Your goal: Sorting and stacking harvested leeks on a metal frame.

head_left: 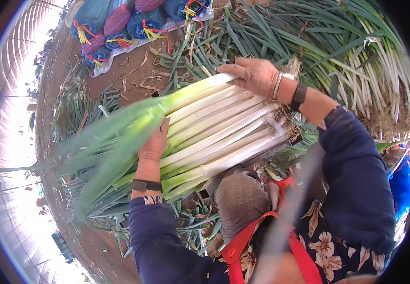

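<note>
A thick long green onion (198, 87) lies slantwise over a row of others, its leaves blurred toward the lower left. Near its root end, my right hand (256, 76) grips the white stalk from above. My left hand (155, 142) is at the stalk's leafy end, with the thumb visible and the fingers hidden behind the leaves; it appears to hold that same onion. Beneath, several long green onions (214, 133) lie side by side, roots to the right and leaves to the left. They rest on a metal frame (210, 186), mostly covered by them.
A large heap of green onions (318, 46) lies at the upper right. Tied mesh sacks (146, 23) sit on a white sheet (102, 67) at the upper left. Loose leaves (198, 220) litter the soil (137, 71). My covered knee (242, 198) is close below the row.
</note>
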`<action>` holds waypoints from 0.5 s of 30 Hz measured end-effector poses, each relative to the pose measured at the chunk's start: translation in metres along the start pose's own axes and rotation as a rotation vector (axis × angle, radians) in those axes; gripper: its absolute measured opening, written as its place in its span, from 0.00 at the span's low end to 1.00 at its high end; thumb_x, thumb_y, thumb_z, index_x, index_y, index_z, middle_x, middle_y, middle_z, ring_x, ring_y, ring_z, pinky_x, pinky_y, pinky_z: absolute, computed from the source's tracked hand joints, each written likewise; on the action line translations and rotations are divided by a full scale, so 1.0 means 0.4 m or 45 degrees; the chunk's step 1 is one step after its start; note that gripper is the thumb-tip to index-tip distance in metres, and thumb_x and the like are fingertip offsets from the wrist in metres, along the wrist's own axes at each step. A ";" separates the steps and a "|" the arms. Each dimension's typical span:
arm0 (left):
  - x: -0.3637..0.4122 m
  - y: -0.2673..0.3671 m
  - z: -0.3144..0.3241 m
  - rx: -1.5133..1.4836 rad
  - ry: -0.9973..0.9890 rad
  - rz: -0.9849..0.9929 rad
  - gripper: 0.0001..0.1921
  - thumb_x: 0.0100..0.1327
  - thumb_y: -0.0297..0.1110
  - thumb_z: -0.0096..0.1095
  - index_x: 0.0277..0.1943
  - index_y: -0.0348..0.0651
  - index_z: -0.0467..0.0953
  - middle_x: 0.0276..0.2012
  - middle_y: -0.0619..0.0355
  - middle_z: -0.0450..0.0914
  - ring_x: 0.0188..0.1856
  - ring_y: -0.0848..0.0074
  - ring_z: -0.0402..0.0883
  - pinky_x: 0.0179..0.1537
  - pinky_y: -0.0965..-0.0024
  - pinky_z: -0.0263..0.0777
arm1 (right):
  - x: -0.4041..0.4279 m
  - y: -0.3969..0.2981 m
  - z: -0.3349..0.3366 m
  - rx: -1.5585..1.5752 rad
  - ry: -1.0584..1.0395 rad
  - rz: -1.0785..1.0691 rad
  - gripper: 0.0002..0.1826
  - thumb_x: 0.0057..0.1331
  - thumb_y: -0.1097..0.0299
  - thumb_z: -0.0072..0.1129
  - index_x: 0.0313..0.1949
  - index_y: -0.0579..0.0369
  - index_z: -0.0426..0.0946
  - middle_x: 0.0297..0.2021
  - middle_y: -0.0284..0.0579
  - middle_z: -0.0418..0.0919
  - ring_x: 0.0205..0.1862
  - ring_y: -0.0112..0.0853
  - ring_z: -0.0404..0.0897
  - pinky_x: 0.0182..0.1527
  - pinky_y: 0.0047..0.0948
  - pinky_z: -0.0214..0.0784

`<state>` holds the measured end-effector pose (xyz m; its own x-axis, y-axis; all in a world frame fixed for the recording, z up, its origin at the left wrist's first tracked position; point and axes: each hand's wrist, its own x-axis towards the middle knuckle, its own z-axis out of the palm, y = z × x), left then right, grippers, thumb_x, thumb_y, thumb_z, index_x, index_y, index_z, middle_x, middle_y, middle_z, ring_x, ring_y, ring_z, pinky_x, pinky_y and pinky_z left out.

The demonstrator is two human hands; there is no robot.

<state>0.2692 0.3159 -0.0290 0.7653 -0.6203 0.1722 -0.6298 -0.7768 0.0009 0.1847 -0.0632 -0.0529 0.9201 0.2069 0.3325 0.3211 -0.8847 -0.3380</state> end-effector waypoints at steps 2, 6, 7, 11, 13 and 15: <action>-0.035 -0.027 0.001 -0.043 0.155 0.022 0.13 0.75 0.48 0.63 0.45 0.48 0.85 0.45 0.49 0.87 0.47 0.48 0.84 0.52 0.47 0.76 | 0.027 -0.019 -0.024 0.001 0.021 -0.103 0.28 0.68 0.63 0.67 0.67 0.34 0.76 0.38 0.39 0.79 0.38 0.42 0.84 0.42 0.41 0.81; -0.013 -0.034 0.023 -0.091 0.073 -0.012 0.14 0.75 0.47 0.62 0.44 0.47 0.84 0.44 0.47 0.87 0.46 0.47 0.84 0.50 0.47 0.76 | 0.065 -0.156 -0.077 0.178 0.050 -0.097 0.23 0.69 0.58 0.68 0.63 0.31 0.81 0.35 0.37 0.80 0.36 0.38 0.85 0.38 0.37 0.82; -0.003 -0.020 0.016 -0.071 -0.003 -0.042 0.14 0.75 0.47 0.62 0.44 0.46 0.84 0.43 0.47 0.86 0.46 0.47 0.84 0.50 0.48 0.76 | 0.087 -0.212 -0.112 0.210 -0.188 -0.044 0.24 0.74 0.51 0.60 0.69 0.30 0.73 0.42 0.38 0.81 0.47 0.39 0.85 0.48 0.40 0.81; -0.007 0.023 -0.085 0.103 0.083 0.043 0.12 0.71 0.46 0.65 0.41 0.47 0.84 0.39 0.53 0.83 0.46 0.56 0.81 0.49 0.51 0.74 | 0.209 -0.349 -0.001 0.263 0.001 -0.070 0.23 0.74 0.51 0.60 0.67 0.26 0.75 0.41 0.38 0.79 0.48 0.40 0.84 0.49 0.42 0.79; 0.004 0.034 -0.083 0.089 0.109 0.061 0.11 0.70 0.45 0.66 0.40 0.48 0.84 0.40 0.55 0.82 0.47 0.57 0.81 0.51 0.53 0.73 | 0.254 -0.358 0.091 0.140 0.074 0.117 0.23 0.72 0.52 0.62 0.66 0.23 0.76 0.42 0.39 0.78 0.54 0.40 0.80 0.55 0.46 0.72; 0.000 0.034 -0.071 0.098 0.107 0.062 0.10 0.69 0.45 0.67 0.40 0.49 0.84 0.40 0.57 0.82 0.48 0.59 0.81 0.52 0.55 0.73 | 0.257 -0.372 0.132 0.106 0.051 0.265 0.23 0.72 0.52 0.62 0.65 0.21 0.77 0.44 0.39 0.78 0.56 0.41 0.78 0.57 0.46 0.67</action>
<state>0.2569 0.3082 -0.0010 0.7183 -0.6485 0.2519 -0.6512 -0.7542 -0.0846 0.2432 0.1118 -0.0148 0.9594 0.0053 0.2819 0.1441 -0.8687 -0.4740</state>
